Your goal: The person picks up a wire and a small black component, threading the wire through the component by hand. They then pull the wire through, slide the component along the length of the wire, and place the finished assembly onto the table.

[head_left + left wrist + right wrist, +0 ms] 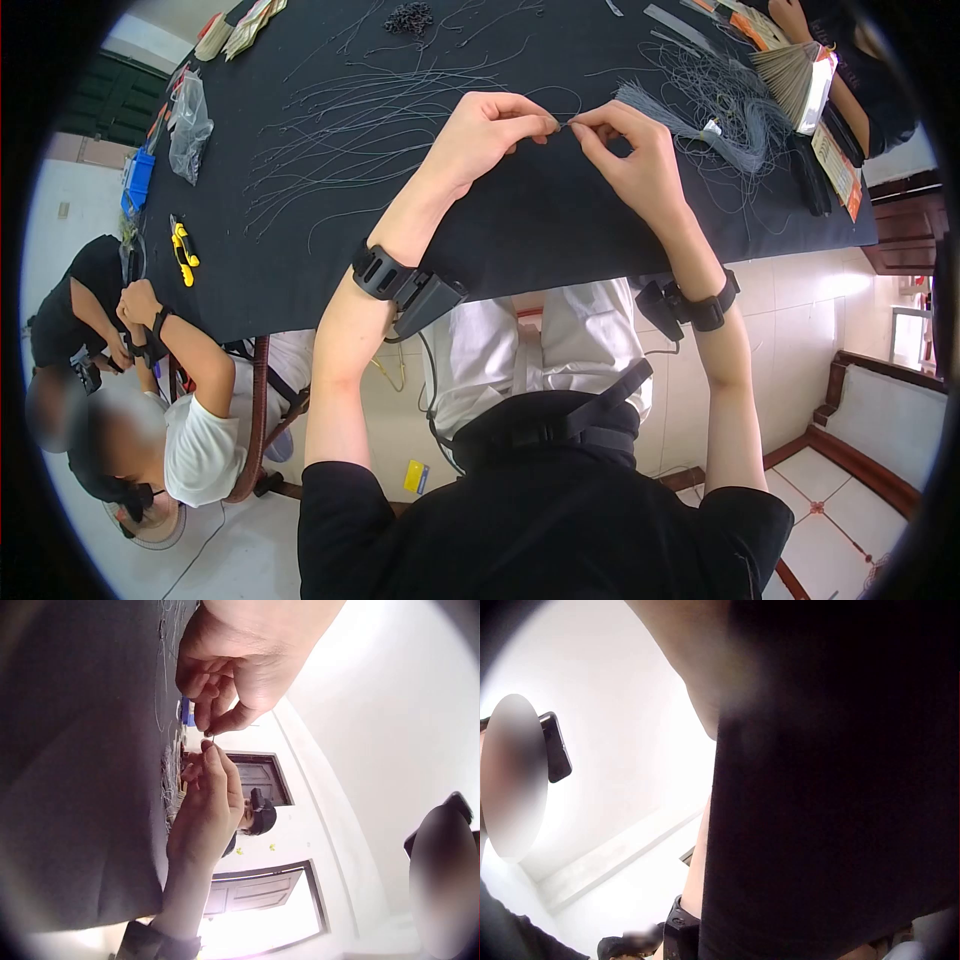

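Above the dark table, my left hand (492, 135) pinches a thin grey strand between thumb and fingertips. Facing it, with a small gap between the fingertips, my right hand (637, 155) pinches the same strand or one joined to it; which, I cannot tell. A thin loop of strand arcs up behind the fingertips. In the left wrist view, the left hand (244, 664) is at the top and the right hand (206, 814) below, their fingertips nearly meeting at a short piece of strand (213, 739). The right wrist view shows neither hand's fingers.
Separate grey strands (350, 130) lie spread to the left. A tangled strand bundle (735, 140) lies right, beside a fanned stack of cards (795, 80). Yellow cutters (183, 250), a plastic bag (188, 130) and a dark chain-like pile (408, 19) are on the table. Other people sit at both sides.
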Motion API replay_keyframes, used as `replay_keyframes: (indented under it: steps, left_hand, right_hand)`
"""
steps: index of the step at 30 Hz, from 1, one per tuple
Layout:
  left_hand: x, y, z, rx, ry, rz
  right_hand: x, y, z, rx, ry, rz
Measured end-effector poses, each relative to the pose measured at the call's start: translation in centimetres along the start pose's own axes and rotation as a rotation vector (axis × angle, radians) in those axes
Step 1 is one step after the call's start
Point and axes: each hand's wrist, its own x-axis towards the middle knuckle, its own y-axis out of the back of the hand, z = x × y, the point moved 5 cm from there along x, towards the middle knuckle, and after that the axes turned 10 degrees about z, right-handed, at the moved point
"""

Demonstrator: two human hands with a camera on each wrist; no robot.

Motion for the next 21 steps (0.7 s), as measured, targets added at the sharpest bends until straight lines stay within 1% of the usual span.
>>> replay_keyframes:
  steps: [10,13,21]
  left_hand:
    - [-0.01,-0.01,0.02,0.025,0.0,0.009]
    - [-0.05,0.02,0.04,0.045,-0.005,0.012]
    - [-0.08,-0.12,0.15,0.043,-0.013,-0.023]
  right_hand:
    - [0.05,0.0,0.1,-0.033,-0.006,0.0]
    - [0.16,-0.09,-0.47,-0.007,0.016,-0.027]
    - [0.01,-0.36,0.11,-0.003,0.074,-0.047]
